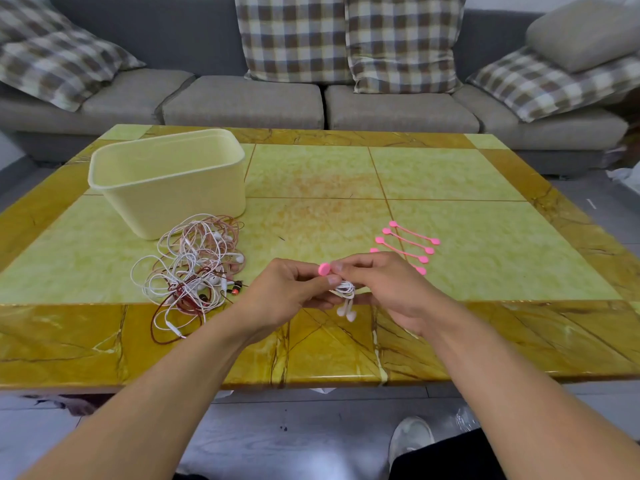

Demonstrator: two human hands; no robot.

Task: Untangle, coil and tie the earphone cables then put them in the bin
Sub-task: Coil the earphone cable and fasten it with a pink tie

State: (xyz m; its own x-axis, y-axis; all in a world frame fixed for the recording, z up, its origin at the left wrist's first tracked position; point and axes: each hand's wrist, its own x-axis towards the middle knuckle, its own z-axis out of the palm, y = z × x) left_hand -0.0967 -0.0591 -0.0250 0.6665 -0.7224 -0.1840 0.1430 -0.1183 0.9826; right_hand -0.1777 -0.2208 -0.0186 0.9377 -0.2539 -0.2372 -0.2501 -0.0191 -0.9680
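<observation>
A small coil of white earphone cable (345,292) hangs between my hands above the table's front edge, its two earbuds dangling below. My left hand (287,292) grips the coil. My right hand (377,285) pinches a pink tie (324,268) whose round end sticks up over the coil. A tangled heap of white, pink and dark red earphone cables (194,268) lies to the left. The cream bin (166,178) stands behind that heap, with nothing visible inside.
Several spare pink ties (410,242) lie in a row on the yellow-green marble table (311,174), just behind my right hand. A grey sofa with checked cushions (294,39) runs along the far side. A shoe (410,438) shows on the floor below.
</observation>
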